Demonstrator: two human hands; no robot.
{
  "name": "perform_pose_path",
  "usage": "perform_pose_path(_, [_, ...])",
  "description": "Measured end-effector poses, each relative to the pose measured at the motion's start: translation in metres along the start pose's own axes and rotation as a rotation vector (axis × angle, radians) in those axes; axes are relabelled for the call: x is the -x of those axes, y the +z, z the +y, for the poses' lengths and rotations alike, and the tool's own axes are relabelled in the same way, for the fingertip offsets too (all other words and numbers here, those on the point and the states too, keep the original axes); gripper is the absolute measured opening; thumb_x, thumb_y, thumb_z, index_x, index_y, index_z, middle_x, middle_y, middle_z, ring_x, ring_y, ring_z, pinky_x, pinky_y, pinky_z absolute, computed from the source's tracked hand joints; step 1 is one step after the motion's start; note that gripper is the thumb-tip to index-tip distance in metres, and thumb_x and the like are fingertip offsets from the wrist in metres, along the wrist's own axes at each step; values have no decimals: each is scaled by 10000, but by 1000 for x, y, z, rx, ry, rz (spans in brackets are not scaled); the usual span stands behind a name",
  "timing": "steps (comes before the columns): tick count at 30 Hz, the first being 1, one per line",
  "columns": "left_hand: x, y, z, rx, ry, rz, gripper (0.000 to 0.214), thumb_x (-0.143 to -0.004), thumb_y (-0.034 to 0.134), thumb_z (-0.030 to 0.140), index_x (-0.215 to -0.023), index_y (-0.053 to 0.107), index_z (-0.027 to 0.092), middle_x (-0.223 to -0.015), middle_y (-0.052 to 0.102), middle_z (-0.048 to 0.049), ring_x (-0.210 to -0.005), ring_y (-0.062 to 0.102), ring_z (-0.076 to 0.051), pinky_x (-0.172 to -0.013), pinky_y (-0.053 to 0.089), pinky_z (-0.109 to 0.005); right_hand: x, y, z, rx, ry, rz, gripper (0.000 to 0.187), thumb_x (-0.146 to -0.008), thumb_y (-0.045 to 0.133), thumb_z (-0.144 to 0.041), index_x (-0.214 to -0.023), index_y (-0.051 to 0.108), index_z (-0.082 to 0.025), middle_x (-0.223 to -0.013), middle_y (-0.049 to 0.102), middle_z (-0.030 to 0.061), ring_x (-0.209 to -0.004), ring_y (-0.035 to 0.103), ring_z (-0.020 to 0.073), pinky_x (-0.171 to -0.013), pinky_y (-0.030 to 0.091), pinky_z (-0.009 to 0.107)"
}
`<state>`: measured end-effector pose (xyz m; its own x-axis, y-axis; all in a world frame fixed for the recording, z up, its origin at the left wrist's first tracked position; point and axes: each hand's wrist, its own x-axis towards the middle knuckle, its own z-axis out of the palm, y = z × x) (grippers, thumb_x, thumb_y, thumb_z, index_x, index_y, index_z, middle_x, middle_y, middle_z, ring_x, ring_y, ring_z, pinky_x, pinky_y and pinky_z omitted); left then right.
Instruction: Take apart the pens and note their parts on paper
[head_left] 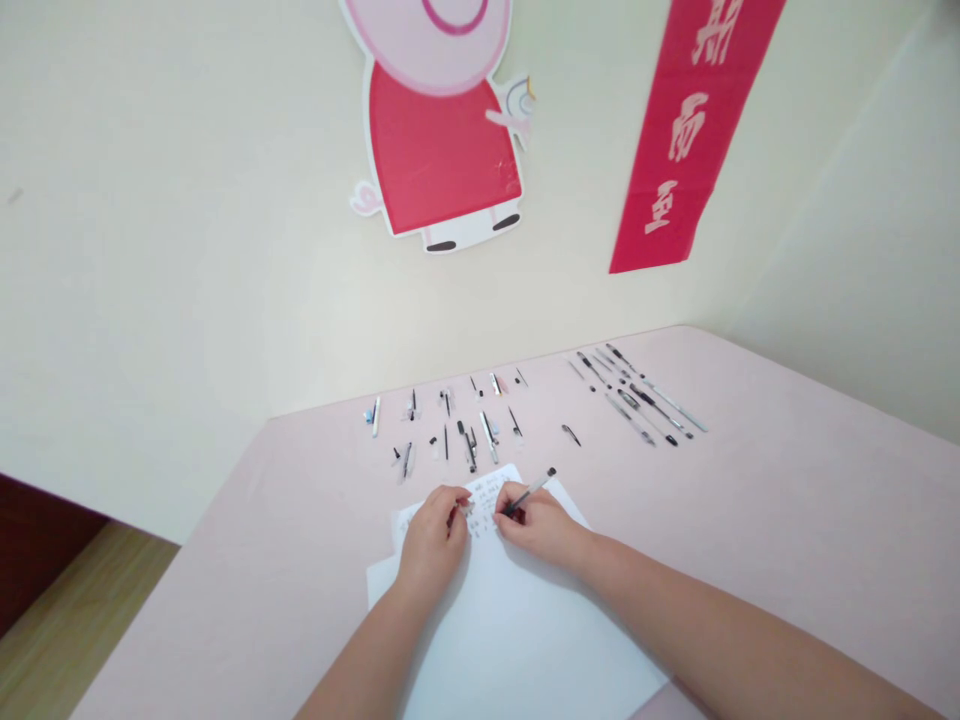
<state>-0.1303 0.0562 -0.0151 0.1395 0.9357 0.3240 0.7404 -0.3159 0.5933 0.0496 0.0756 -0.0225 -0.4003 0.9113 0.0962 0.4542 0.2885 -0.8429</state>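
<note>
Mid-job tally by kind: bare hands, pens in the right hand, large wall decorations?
Bare hands, left hand and right hand: 2
Pen in the right hand: 1
Wall decorations, cartoon cutout and red banner: 2
Total: 5

Hands (433, 532) on white paper (510, 635), a pen (534, 488) in the right, more pens (661, 409) beyond.

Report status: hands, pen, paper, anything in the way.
Right hand gripping pen over paper. Left hand on paper, fingers curled. Loose pens beyond, apart from both hands.
</note>
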Motion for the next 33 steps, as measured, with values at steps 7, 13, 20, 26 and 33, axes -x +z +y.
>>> perform_pose_path(7, [0,1,-3,29,11,29,268,-705,402,39,-856,564,190,-815,622,-27,-785,586,-172,-713,471,-308,1,-2,-6,86,-1,-9,49,-718,512,-191,-706,559,-184,-597,553,-28,-542,498,98,-524,363,194])
perform_pose_path(13, [0,2,-5,43,-4,23,276,-706,401,42,-866,567,193,-824,628,-28,-787,591,-175,-717,473,-318,2,-5,-10,118,-20,-20,56,-712,511,-177,-708,567,-185,-589,549,-29,-544,498,101,-527,363,194])
perform_pose_path(20, [-1,2,-5,71,0,21,290,-693,405,36,-857,583,196,-811,625,-28,-782,586,-176,-712,470,-316,3,-3,-9,82,-54,-25,118,-673,504,-118,-729,578,-192,-653,589,-22,-586,527,102,-550,390,184])
perform_pose_path(26, [-2,-1,0,146,84,-83,361,-637,383,-26,-745,645,197,-828,587,-31,-814,557,-163,-751,450,-305,5,-3,-11,155,-61,-20,102,-679,506,-139,-711,586,-193,-631,592,-19,-583,528,109,-554,384,193])
perform_pose_path(33, [-2,-4,6,123,100,-163,412,-615,380,-32,-703,694,220,-843,590,-35,-854,537,-180,-793,438,-338,5,-4,-11,194,-59,-41,112,-683,495,-139,-720,585,-194,-637,595,-15,-581,519,112,-551,375,198])
